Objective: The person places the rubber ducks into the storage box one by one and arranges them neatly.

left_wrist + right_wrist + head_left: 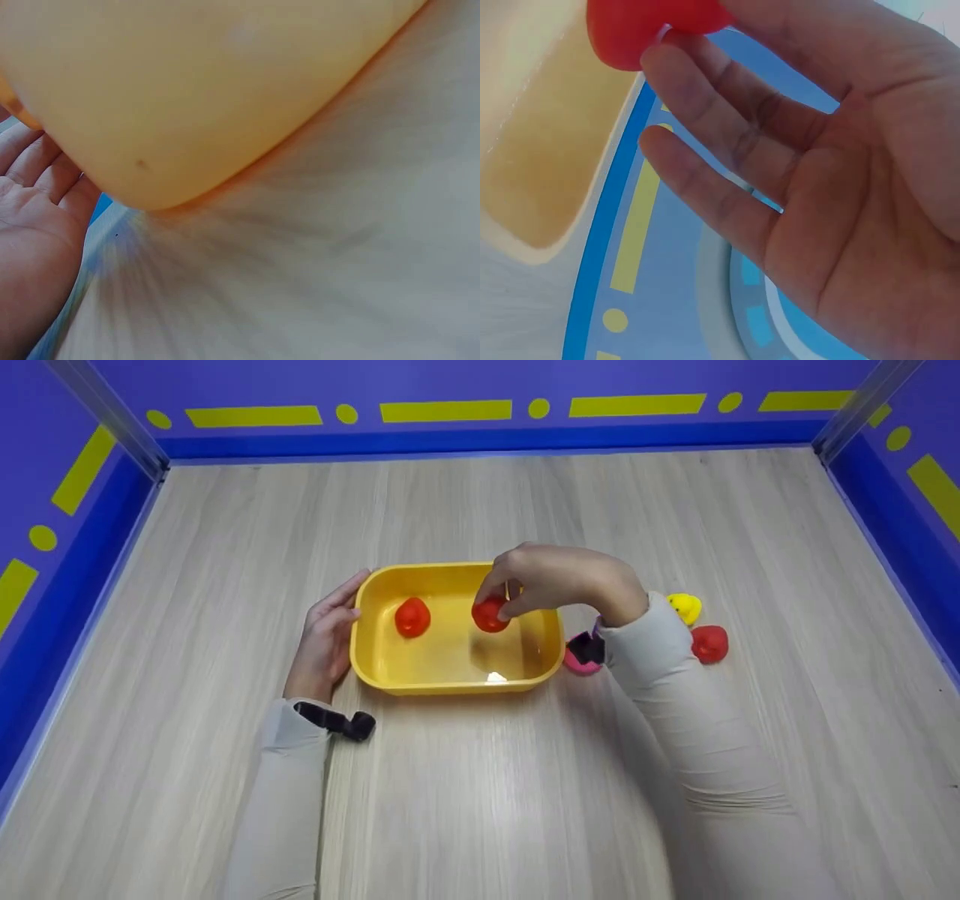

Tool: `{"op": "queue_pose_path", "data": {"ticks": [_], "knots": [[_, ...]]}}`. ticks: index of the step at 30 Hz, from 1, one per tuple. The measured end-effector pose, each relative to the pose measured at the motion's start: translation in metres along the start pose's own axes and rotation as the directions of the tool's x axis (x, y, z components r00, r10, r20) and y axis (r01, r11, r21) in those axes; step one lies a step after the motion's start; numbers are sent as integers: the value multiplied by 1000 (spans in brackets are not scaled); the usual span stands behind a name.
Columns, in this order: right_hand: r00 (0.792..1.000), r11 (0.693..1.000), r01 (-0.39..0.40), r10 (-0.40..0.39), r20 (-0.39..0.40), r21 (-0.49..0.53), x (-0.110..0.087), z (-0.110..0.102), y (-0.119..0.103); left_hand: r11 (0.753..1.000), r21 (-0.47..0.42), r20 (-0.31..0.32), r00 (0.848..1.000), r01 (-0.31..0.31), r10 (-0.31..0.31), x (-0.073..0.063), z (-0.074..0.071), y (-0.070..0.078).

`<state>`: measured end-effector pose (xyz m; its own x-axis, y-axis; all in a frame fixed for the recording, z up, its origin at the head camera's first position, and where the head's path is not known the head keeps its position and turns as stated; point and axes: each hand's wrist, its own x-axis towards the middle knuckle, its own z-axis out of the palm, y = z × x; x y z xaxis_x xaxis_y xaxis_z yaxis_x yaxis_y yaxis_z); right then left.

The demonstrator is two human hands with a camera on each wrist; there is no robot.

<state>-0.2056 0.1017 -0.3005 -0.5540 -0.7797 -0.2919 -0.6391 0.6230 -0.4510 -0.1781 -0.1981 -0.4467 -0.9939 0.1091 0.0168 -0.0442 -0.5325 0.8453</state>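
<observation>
A yellow plastic bin (pixel 457 688) stands on the table with one red rubber duck (pixel 412 617) inside, near its left end. My left hand (pixel 324 634) rests against the bin's left outer side, thumb near the rim. In the left wrist view, the fingers of that hand (pixel 37 217) lie nearly straight along the bin's outer wall (pixel 172 97). Over the bin's right half, my right hand (pixel 559 577) pinches another red rubber duck (pixel 489 615) between thumb and fingers. The right wrist view shows this duck (pixel 622 34) at the fingertips, with the other fingers loosely extended.
Right of the bin, partly behind the right forearm, lie a yellow rubber duck (pixel 685 607), a red one (pixel 710 644) and a pink object (pixel 582 661) mostly hidden by the wrist camera. Blue and purple walls (pixel 480 439) bound the wooden table (pixel 480 787) at the back and sides.
</observation>
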Motion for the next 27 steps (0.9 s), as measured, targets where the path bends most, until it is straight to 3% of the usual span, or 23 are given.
{"op": "queue_pose_path", "data": {"ticks": [14,27], "knots": [[996,997,-77,77,33,-8,37,2,0,1000,9,-30,1000,4,-4,0,2,1],[990,991,-125,120,73,58,68,16,4,1000,-21,-25,1000,-6,5,0,3,0]]}}
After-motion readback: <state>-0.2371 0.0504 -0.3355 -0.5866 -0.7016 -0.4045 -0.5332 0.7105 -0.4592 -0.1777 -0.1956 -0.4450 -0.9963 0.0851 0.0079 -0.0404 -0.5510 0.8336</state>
